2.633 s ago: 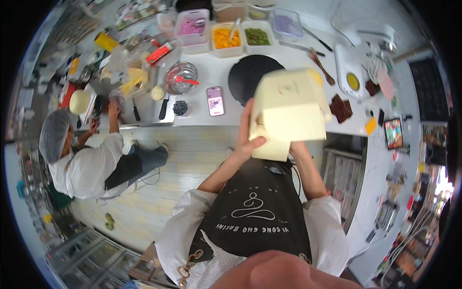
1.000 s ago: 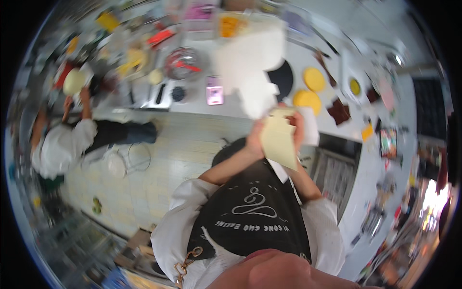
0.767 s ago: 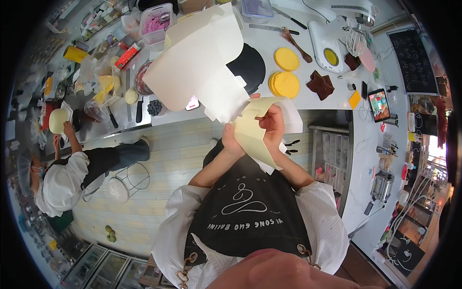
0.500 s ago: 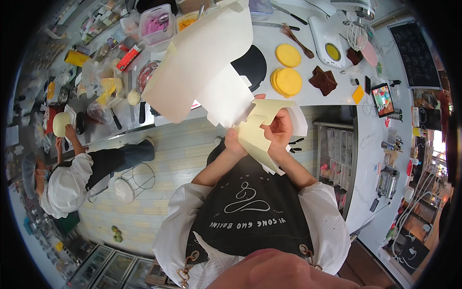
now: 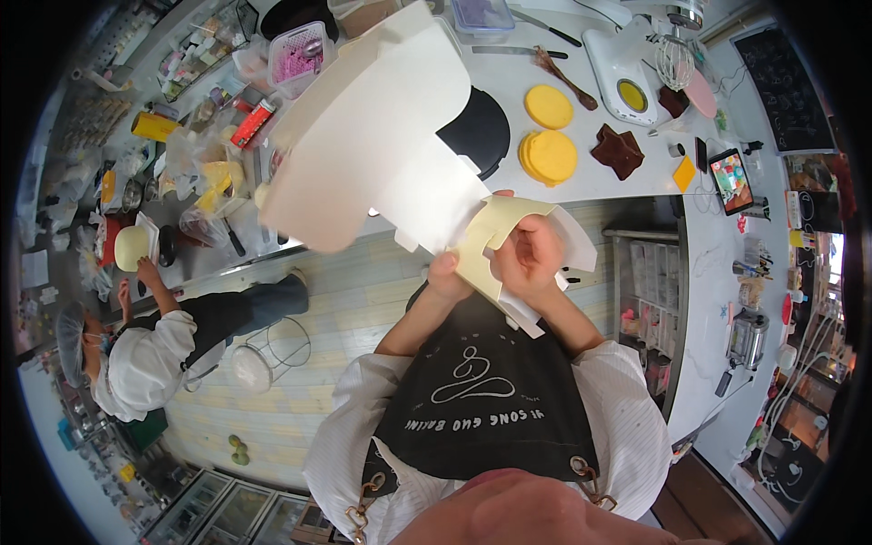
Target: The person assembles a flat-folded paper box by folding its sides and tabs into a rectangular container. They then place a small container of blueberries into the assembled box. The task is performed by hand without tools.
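Note:
A large cardboard box blank [image 5: 372, 136], white with a cream side, stretches from my hands up over the table's front edge. Its notched cream end [image 5: 510, 216] is bent into a curve toward me. My left hand [image 5: 449, 277] pinches the near left edge of that end, thumb on top. Curled inside the bend, my right hand [image 5: 530, 252] grips the card; some of its fingers are hidden. Partly covered by the blank is a black round turntable [image 5: 483, 127]. To its right lie a yellow cake round [image 5: 549, 106] and a stack of yellow cake rounds [image 5: 548, 157].
A brown star-shaped piece [image 5: 618, 151], a white scale [image 5: 619, 82] and a whisk [image 5: 674, 64] occupy the table's right part. A tub of pink bits [image 5: 295, 62] stands back left. At far left a person [image 5: 145, 363] works near a wire stool [image 5: 254, 366].
The view has shifted slightly, moving most things rightward. The cream end is bent into a rounder curve, with my right hand still inside it. The left hand keeps its hold.

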The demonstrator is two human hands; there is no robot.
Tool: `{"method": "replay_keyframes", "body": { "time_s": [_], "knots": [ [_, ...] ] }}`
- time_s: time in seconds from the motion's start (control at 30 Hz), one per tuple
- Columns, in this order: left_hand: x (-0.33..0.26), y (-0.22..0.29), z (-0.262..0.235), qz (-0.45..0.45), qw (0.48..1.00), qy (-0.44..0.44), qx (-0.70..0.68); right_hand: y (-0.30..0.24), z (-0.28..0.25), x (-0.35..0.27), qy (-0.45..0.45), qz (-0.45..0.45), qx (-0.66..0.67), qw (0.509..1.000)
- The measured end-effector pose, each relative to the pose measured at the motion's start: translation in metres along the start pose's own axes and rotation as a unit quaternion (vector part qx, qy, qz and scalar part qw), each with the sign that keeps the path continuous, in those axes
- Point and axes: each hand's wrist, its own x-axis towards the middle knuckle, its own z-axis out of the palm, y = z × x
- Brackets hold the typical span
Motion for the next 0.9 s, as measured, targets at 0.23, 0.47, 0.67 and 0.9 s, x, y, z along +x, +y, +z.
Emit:
{"method": "replay_keyframes", "body": {
  "time_s": [0.23, 0.47, 0.67, 0.9],
  "knots": [
    [-0.016, 0.019, -0.057, -0.15, 0.92, 0.194, 0.305, -0.005, -0.011, 0.032, -0.07, -0.038, -0.137, 0.987],
    [-0.009, 0.07, 0.001, 0.092, 0.703, 0.168, 0.685, 0.057, -0.011, 0.029, -0.097, -0.025, -0.218, 0.971],
    [0.058, 0.067, -0.004, 0.03, 0.541, 0.118, 0.832, 0.111, -0.006, 0.042, -0.136, 0.007, -0.258, 0.957],
    [0.104, 0.045, -0.052, -0.017, 0.436, 0.065, 0.898, 0.141, 0.017, 0.047, -0.14, -0.012, -0.29, 0.947]
  ]
}}
